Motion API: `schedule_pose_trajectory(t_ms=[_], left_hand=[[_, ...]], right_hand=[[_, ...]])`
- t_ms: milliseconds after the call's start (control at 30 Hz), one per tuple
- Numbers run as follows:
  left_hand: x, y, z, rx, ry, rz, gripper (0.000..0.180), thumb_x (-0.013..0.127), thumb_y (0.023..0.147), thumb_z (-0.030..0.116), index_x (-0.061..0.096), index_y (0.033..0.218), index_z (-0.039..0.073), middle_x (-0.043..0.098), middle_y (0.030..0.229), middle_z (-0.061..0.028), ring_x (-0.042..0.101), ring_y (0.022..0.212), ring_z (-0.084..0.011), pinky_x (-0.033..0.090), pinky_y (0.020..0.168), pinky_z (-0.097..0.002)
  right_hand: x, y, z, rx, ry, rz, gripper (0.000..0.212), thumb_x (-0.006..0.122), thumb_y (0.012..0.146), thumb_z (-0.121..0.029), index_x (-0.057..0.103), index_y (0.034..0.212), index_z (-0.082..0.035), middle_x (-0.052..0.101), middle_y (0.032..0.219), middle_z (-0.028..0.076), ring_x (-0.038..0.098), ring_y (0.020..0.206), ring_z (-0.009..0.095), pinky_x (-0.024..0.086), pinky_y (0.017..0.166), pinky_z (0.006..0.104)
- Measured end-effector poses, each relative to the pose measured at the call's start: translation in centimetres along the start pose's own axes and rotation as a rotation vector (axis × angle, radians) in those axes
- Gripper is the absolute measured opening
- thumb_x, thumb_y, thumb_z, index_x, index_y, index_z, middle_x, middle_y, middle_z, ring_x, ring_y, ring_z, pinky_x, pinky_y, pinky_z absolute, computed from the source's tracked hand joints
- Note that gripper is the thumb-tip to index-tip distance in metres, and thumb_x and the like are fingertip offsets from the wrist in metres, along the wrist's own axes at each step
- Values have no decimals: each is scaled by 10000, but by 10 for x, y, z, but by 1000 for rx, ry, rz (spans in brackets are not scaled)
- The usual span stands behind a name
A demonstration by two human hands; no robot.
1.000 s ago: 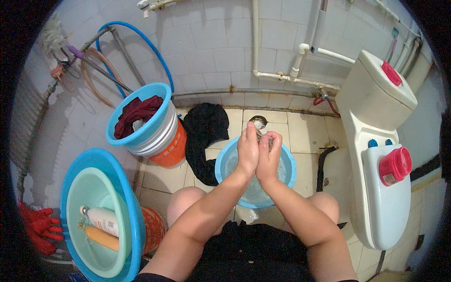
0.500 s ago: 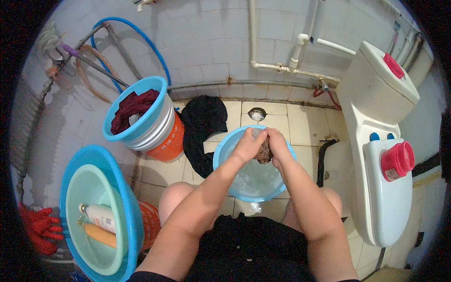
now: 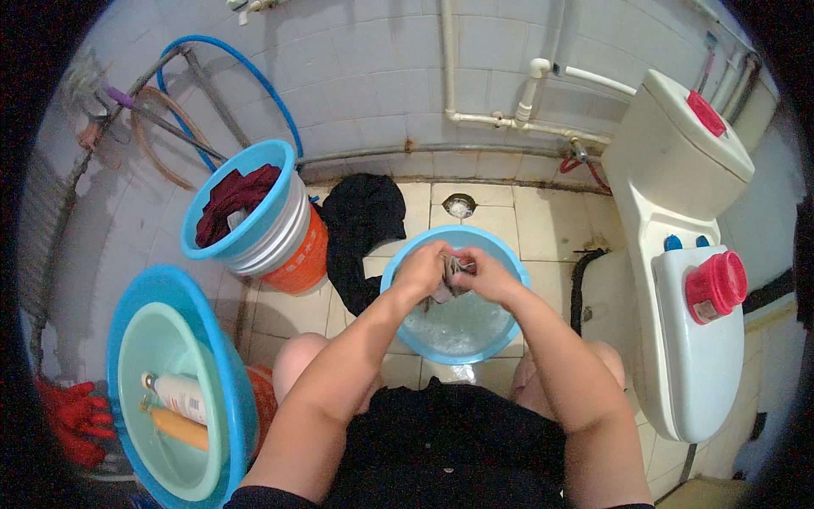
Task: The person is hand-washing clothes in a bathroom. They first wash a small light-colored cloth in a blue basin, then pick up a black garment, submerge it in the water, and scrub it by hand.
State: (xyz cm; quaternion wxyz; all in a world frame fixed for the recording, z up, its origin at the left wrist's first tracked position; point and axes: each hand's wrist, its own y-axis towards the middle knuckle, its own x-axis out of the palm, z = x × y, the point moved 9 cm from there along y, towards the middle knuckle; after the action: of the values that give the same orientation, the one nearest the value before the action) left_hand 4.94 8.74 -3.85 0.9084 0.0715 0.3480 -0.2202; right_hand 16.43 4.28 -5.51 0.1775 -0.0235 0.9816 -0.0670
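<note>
Head camera is showing me my left hand (image 3: 421,271) and right hand (image 3: 492,276) close together, both pinching a crumpled cloth (image 3: 451,278); I am holding it over the blue basin (image 3: 458,358), toward its far edge.

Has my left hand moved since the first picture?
Yes: the left hand has shifted leftward and slightly farther away, judged against the floor drain.

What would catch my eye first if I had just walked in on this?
Probably the middle, where the left hand and right hand hold a small patterned cloth over a light-blue basin of cloudy water. Next, perhaps, the bright red tub on the toilet lid at the right, and the dark-red fabric in the blue-rimmed bucket at the left.
</note>
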Motion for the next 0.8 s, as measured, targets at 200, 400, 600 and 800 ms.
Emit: schedule_pose_trajectory(t_ms=[200, 400, 600, 800], left_hand=[[-4, 8, 6, 90, -209, 39, 177, 550, 841, 197, 585, 903, 35, 599, 883, -150, 571, 826, -305, 451, 738, -368], [28, 5, -50, -53, 134, -221, 211, 552, 821, 245, 605, 900, 58, 617, 960, -164, 592, 894, -299, 454, 753, -399], [141, -24, -152, -190, 336, -594, 374, 568, 799, 291, 539, 1158, 192, 506, 1195, -150, 482, 1103, -330, 394, 914, -446], [177, -69, -153, -318, 515, -685, 656, 584, 794, 281, 284, 1373, 351, -26, 1500, -43, 22, 1367, -329, 140, 1013, -653]], right_hand=[[18, -2, 19, 54, -416, -145, 263, 642, 736, -236, 604, 945, -81, 636, 935, 147, 606, 872, 320, 477, 758, 410], [-4, 1, 29, 121, -641, 4, 188, 566, 782, -209, 628, 915, -92, 650, 839, 132, 618, 821, 306, 480, 734, 394], [24, -22, 83, 279, -959, -474, 319, 584, 771, -231, 606, 1075, -136, 601, 1055, 143, 579, 962, 309, 469, 825, 383], [78, -11, 149, 261, -1038, -662, 501, 559, 787, -221, 462, 1275, -163, 438, 1281, 183, 454, 1151, 345, 408, 938, 402]])
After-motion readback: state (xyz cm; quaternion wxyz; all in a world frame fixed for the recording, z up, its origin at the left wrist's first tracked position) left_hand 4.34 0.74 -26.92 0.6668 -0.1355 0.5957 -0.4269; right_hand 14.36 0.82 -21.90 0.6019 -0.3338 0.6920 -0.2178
